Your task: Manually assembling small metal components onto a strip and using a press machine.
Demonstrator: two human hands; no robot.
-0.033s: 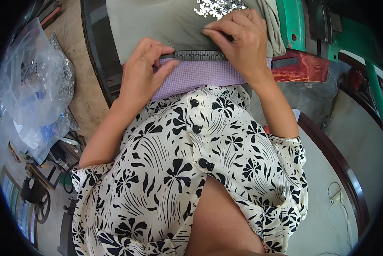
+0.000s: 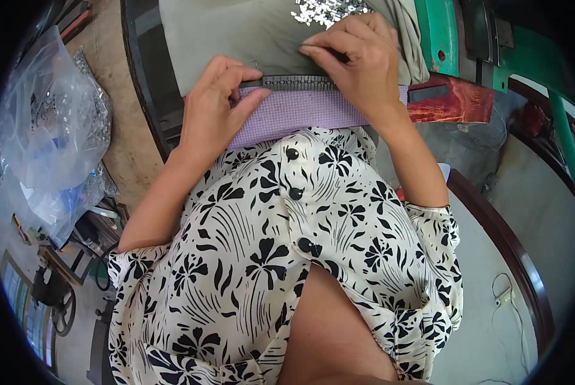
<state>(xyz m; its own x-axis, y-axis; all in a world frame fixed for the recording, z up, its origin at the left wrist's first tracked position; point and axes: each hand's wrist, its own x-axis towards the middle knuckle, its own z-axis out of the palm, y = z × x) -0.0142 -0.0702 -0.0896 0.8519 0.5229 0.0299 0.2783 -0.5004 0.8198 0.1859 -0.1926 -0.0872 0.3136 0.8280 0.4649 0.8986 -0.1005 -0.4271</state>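
Observation:
A narrow dark slotted bar (image 2: 298, 83) lies crosswise on a lilac woven cloth (image 2: 300, 112). My left hand (image 2: 215, 99) has its thumb and forefinger closed around the bar's left end. My right hand (image 2: 362, 61) is held above the grey-green cloth (image 2: 223, 35), just beyond the bar, with thumb and forefinger pressed together. Whatever may be in that pinch is too small to make out. Near its knuckles lies a heap of small shiny silver pieces (image 2: 322, 11). The bar's right end is hidden behind my right hand.
Green metal machine parts (image 2: 440, 38) stand at the right of the work surface, beside a reddish patterned board (image 2: 454, 101). At the left hangs a clear plastic bag (image 2: 56, 122) with silvery bits. A white cable (image 2: 508, 301) lies on the floor at lower right.
My right hand has shifted slightly left, its fingers still pinched. The left hand and the bar stay in place.

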